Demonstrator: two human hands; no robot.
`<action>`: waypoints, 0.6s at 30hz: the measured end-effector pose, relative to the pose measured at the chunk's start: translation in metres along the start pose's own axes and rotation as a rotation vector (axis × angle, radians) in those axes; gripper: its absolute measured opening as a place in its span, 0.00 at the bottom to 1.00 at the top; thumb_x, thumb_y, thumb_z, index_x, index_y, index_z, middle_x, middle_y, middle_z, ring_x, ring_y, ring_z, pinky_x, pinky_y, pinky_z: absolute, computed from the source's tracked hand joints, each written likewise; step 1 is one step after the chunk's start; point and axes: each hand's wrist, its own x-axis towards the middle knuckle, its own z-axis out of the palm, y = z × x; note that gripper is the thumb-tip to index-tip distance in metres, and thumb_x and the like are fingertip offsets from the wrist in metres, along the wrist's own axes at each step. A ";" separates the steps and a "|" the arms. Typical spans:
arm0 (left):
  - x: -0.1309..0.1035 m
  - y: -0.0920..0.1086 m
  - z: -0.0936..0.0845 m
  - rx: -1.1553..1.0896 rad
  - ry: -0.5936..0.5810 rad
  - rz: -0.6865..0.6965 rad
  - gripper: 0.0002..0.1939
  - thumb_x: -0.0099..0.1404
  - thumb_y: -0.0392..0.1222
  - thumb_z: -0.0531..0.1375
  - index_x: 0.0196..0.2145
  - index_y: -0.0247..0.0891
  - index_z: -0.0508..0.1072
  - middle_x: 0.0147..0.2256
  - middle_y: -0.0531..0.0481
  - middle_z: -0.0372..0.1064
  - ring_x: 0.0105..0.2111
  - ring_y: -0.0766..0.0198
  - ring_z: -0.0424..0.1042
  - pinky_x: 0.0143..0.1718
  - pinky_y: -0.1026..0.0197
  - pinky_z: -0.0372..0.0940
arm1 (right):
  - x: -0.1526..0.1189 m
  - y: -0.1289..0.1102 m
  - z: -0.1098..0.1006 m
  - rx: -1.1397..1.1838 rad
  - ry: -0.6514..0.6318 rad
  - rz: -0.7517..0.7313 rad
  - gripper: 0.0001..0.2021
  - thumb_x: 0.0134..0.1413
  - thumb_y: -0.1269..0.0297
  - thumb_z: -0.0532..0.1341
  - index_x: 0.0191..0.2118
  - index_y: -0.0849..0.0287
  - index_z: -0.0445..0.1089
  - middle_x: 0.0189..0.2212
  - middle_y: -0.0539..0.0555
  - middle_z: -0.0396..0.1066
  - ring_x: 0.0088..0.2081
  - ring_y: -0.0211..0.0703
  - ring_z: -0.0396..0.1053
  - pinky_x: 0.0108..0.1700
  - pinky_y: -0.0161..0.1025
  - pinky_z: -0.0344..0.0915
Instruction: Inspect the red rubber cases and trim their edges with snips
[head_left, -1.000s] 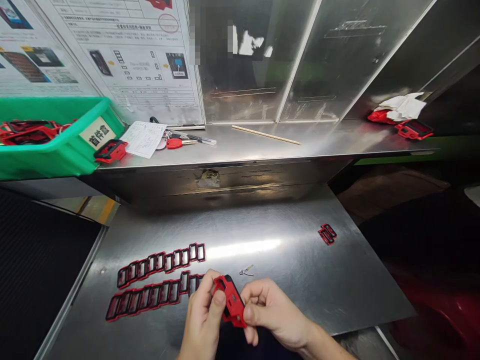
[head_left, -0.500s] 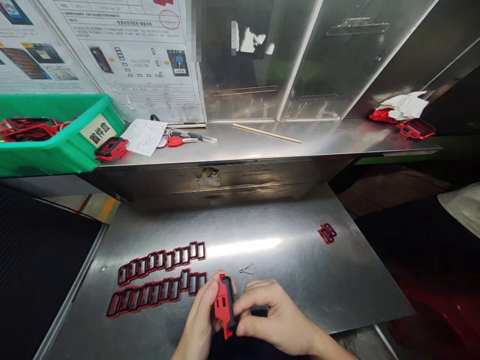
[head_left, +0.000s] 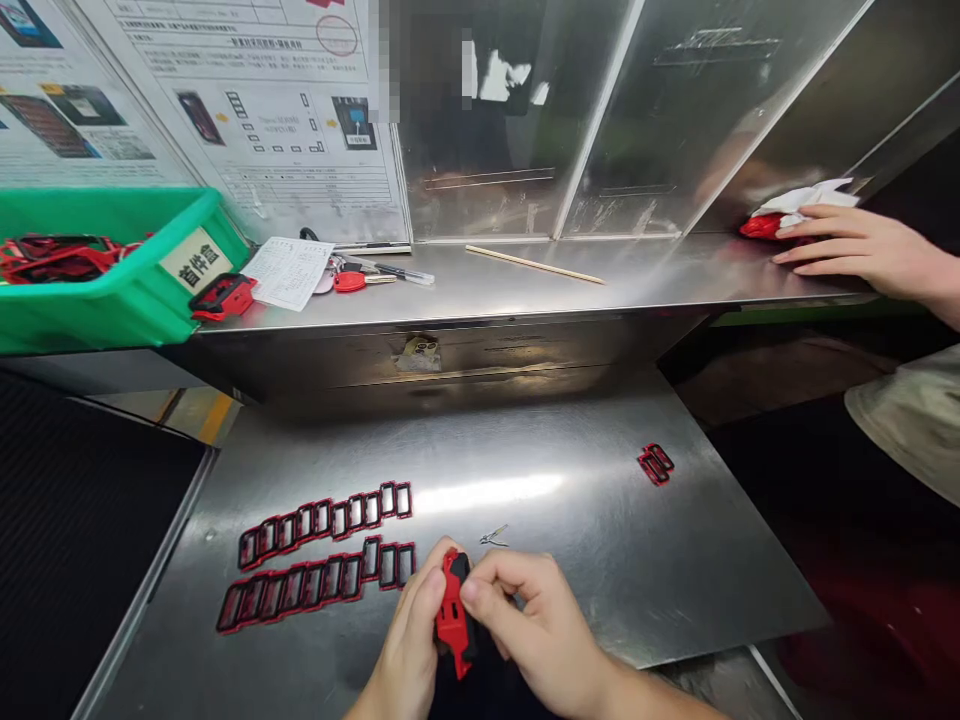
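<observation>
A red plastic frame with a black rim (head_left: 451, 622) stands on edge over the front of the metal table. My left hand (head_left: 405, 645) is closed around its left side, thumb along the red face. With thumb and forefinger, my right hand (head_left: 551, 625) pinches the black rim near the top. The fingertips behind the frame are hidden. Just beyond my hands lie small cutting pliers (head_left: 493, 537) with the handles spread. To the left, similar red and black frames are laid in two overlapping rows, the upper row (head_left: 322, 520) and the lower row (head_left: 315, 585).
Two frames (head_left: 656, 465) lie at the table's right. On the raised shelf (head_left: 435, 305) are a green bin (head_left: 97, 315), a frame (head_left: 223, 297), paper (head_left: 289, 272), keys (head_left: 351, 282), pens and a wooden stick (head_left: 534, 265). Another person's hand (head_left: 862, 245) reaches over the shelf's right end.
My right thumb and forefinger have moved up along the black rim, and the frame has turned slightly. Another person's hand has come in from the right, covering the frame on the shelf.
</observation>
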 end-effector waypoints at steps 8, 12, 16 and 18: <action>-0.005 0.031 0.023 -0.014 -0.121 -0.044 0.23 0.58 0.64 0.58 0.23 0.41 0.65 0.24 0.55 0.55 0.28 0.64 0.56 0.33 0.62 0.59 | -0.003 -0.001 0.000 -0.043 0.174 -0.168 0.18 0.62 0.55 0.56 0.24 0.60 0.63 0.16 0.43 0.53 0.19 0.30 0.49 0.21 0.30 0.49; -0.006 0.034 0.022 0.028 -0.119 -0.049 0.25 0.57 0.66 0.57 0.22 0.41 0.64 0.24 0.54 0.56 0.27 0.63 0.55 0.31 0.62 0.59 | -0.007 0.001 -0.001 -0.090 0.232 -0.243 0.11 0.61 0.60 0.58 0.31 0.60 0.69 0.15 0.42 0.53 0.18 0.32 0.52 0.22 0.30 0.53; -0.008 0.036 0.020 -0.032 -0.085 -0.136 0.25 0.54 0.67 0.60 0.23 0.41 0.68 0.23 0.55 0.60 0.27 0.63 0.58 0.32 0.61 0.60 | -0.005 0.002 -0.008 -0.237 0.180 -0.441 0.13 0.64 0.57 0.54 0.36 0.59 0.70 0.15 0.44 0.59 0.17 0.33 0.57 0.22 0.31 0.56; -0.007 0.036 0.019 -0.073 -0.059 -0.212 0.25 0.54 0.67 0.59 0.25 0.40 0.70 0.23 0.54 0.63 0.28 0.61 0.61 0.33 0.60 0.60 | -0.001 0.004 -0.012 -0.401 0.091 -0.651 0.17 0.64 0.51 0.52 0.39 0.60 0.70 0.16 0.46 0.62 0.18 0.35 0.59 0.24 0.34 0.57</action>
